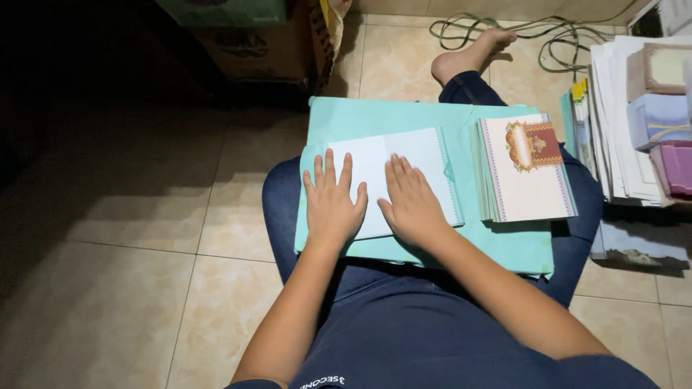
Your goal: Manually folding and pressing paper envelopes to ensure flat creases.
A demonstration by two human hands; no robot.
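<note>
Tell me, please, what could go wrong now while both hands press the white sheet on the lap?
1. The turquoise board rests only on the person's knees, so it may tilt, and the card stack near its right edge could slide off.
2. The left hand and right hand press flat on the white sheet; uneven pressure could crease it crookedly.
3. The green cable lies beside the bare foot and might snag it.

White folded card (393,173) flat on lap

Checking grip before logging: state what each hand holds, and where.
Nothing gripped. Left hand and right hand press flat on the white sheet.
</note>
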